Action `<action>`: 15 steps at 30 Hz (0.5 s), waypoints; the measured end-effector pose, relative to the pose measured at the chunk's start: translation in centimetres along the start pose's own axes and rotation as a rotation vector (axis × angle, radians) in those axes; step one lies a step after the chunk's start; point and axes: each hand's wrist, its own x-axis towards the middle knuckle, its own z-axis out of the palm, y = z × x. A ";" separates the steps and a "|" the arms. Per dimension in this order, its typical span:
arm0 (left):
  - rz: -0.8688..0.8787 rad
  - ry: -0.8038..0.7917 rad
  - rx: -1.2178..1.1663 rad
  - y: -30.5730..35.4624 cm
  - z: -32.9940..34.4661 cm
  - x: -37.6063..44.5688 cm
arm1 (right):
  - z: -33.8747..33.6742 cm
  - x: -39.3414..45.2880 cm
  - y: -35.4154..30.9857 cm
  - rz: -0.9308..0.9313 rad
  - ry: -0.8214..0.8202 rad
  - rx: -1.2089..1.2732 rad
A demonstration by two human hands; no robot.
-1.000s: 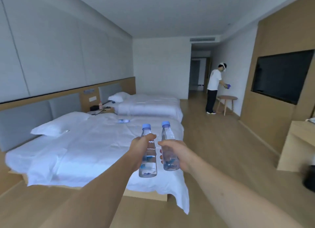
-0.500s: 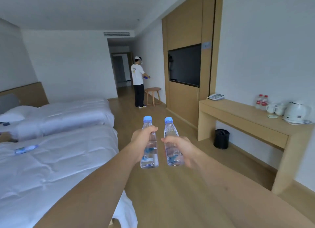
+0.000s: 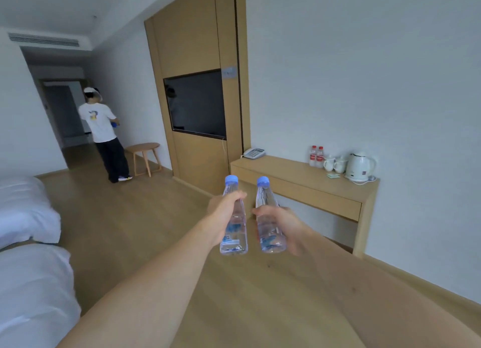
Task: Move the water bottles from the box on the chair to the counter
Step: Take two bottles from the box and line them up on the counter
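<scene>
- Holding one clear water bottle in each hand, both arms stretched forward at chest height over the wooden floor (image 3: 135,228).
- Left hand (image 3: 226,214): fingers wrapped tight around the middle of the left bottle (image 3: 233,218), blue cap up, body upright with a slight lean.
- Right hand (image 3: 283,228): fingers curled and pressed around the lower half of the right bottle (image 3: 268,217), blue cap up, roughly upright.
- Bottles side by side, near each other but not touching; both carried in the air, well apart from the wooden counter (image 3: 299,177).
- Counter against the white wall at right, bearing a telephone (image 3: 254,153) at its left end, two red-labelled bottles (image 3: 316,156), two white cups (image 3: 335,164), a white electric kettle (image 3: 360,166) and a small green pad (image 3: 333,175) in front of the cups.
- Dark television (image 3: 196,104) set in the wooden wall panel left of the counter.
- Second person (image 3: 102,131) in a white shirt standing farther down the room beside a small round wooden table (image 3: 143,147).
- White beds (image 3: 28,243) along the left edge.
- Box and chair: not in view.
</scene>
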 end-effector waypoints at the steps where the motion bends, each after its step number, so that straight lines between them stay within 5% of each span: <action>1: -0.010 -0.036 0.008 0.2 0.7 2.5 | -0.7 1.8 -0.2 0.002 0.028 0.019; 15: -0.081 -0.178 0.043 -0.6 11.5 27.8 | -11.9 24.2 -1.6 0.015 0.181 0.113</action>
